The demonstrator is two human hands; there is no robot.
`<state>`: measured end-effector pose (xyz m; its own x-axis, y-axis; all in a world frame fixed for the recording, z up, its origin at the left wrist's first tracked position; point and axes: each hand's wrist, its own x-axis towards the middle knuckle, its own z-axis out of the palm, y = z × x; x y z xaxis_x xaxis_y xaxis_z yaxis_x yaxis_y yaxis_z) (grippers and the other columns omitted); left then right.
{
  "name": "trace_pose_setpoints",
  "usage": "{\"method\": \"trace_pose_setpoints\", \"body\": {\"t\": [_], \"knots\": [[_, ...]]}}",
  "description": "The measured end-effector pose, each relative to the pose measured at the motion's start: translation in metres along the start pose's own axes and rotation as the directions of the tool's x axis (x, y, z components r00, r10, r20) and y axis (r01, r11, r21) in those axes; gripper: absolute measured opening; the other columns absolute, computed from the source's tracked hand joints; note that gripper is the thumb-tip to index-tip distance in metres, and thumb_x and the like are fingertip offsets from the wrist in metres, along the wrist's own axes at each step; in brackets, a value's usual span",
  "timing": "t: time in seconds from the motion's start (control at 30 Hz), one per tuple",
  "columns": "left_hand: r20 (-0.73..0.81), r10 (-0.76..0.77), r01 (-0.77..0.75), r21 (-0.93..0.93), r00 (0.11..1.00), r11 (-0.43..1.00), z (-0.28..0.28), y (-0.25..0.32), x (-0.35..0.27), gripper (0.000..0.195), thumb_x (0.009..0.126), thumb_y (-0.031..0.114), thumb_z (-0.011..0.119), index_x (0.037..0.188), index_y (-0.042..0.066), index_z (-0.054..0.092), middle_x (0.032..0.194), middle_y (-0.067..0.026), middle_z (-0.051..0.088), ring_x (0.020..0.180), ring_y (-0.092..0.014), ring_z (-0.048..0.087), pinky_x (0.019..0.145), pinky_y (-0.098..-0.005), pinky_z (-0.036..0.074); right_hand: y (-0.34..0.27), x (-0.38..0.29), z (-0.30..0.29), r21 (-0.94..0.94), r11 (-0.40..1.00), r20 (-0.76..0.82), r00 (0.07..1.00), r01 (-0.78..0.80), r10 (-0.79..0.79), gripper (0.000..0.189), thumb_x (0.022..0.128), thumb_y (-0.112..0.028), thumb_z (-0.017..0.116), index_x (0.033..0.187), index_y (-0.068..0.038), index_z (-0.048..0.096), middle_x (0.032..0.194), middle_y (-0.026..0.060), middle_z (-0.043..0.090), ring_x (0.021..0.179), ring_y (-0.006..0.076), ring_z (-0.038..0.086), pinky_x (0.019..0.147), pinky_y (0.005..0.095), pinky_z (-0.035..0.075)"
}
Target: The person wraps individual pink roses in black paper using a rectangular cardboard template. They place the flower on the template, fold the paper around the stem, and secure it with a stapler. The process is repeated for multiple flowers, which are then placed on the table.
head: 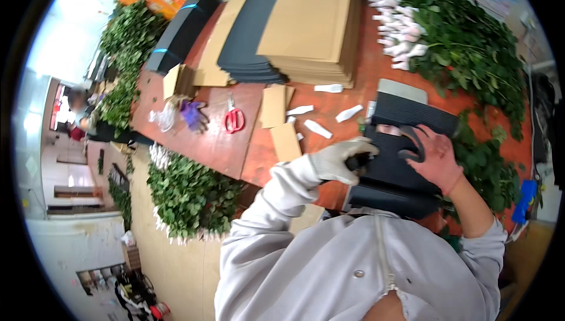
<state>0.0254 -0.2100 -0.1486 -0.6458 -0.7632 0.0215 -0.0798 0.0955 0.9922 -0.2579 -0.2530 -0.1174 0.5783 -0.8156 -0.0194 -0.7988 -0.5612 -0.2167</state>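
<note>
Before me lies a black ribbed sheet (393, 168), with a raised ribbed panel (410, 111) at its far side and a smooth black fold (395, 199) nearest my body. My left hand (337, 160), in a whitish knit glove, curls at the sheet's left edge. Something dark shows between its thumb and fingers; whether it is an object or the glove's palm I cannot tell. My right hand (430, 155) wears a pink glove with dark grey fingers. Its thumb and fingers are spread in a curve over the sheet, beside a pale pinkish piece (388, 130).
Cardboard sheets (309, 16) and dark grey sheets (254, 25) are stacked at the back. Leafy stems (463, 34) with white-wrapped ends lie right. Red-handled scissors (234, 118), a purple glove (194, 115), white sleeves (318, 129) and cardboard pieces (274, 107) lie left. A person (81, 109) is farther off.
</note>
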Motion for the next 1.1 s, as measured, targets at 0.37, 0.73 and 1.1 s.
{"method": "trace_pose_setpoints", "body": {"t": [0.37, 0.73, 1.1], "knots": [[-0.087, -0.346, 0.257, -0.509, 0.934, 0.822, 0.0, -0.036, 0.016, 0.064, 0.061, -0.001, 0.064, 0.122, -0.003, 0.048, 0.098, -0.0078, 0.054, 0.078, -0.013, 0.056, 0.071, -0.0254, 0.047, -0.021, 0.001, 0.019, -0.208, 0.911, -0.051, 0.926, 0.356, -0.373, 0.032, 0.077, -0.036, 0.059, 0.098, -0.013, 0.061, 0.116, 0.0101, 0.054, 0.109, 0.0284, 0.05, 0.098, 0.0383, 0.037], [-0.336, -0.441, 0.174, -0.597, 0.832, 0.783, -0.007, -0.03, 0.007, 0.055, 0.067, -0.001, 0.064, 0.121, 0.002, 0.051, 0.095, -0.009, 0.057, 0.081, -0.016, 0.06, 0.075, -0.0287, 0.049, -0.02, -0.003, 0.052, -0.241, 0.928, 0.448, 0.881, 0.286, -0.155, 0.066, 0.086, -0.055, 0.047, 0.126, -0.002, 0.047, 0.142, 0.0204, 0.037, 0.133, 0.0387, 0.029, 0.112, 0.0465, 0.019], [-0.848, -0.094, -0.724, -0.499, 0.522, 0.477, -0.023, -0.059, 0.012, 0.045, 0.082, 0.005, 0.054, 0.127, 0.006, 0.049, 0.128, -0.0114, 0.053, 0.12, -0.029, 0.049, 0.108, -0.0496, 0.033, -0.029, 0.004, 0.053, -0.225, 0.946, 0.289, 0.943, 0.234, -0.164, 0.07, 0.083, -0.055, 0.05, 0.129, -0.002, 0.042, 0.135, 0.0204, 0.041, 0.127, 0.0387, 0.033, 0.108, 0.0464, 0.024]]}}
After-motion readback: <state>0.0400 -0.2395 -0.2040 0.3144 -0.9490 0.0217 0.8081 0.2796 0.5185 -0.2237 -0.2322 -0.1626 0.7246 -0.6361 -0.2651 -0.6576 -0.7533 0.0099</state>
